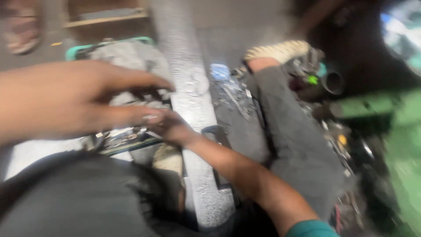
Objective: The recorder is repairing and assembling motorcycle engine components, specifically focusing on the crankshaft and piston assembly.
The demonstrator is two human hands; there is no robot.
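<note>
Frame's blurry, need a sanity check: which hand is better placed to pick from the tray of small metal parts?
Probably right. The right hand already reaches down to the tray of small metal parts, fingers at its edge. The left hand hovers spread above it, closer to the camera. Blur hides any grip.

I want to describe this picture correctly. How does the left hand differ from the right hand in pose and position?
The left hand is close to the camera, large and blurred, fingers spread above the tray of small parts; the right hand is lower and looks smaller, reaching down to that tray. The left forearm enters from the left edge, the right from the bottom, with a teal sleeve. Both are bare; I cannot tell whether either grips anything.
</note>
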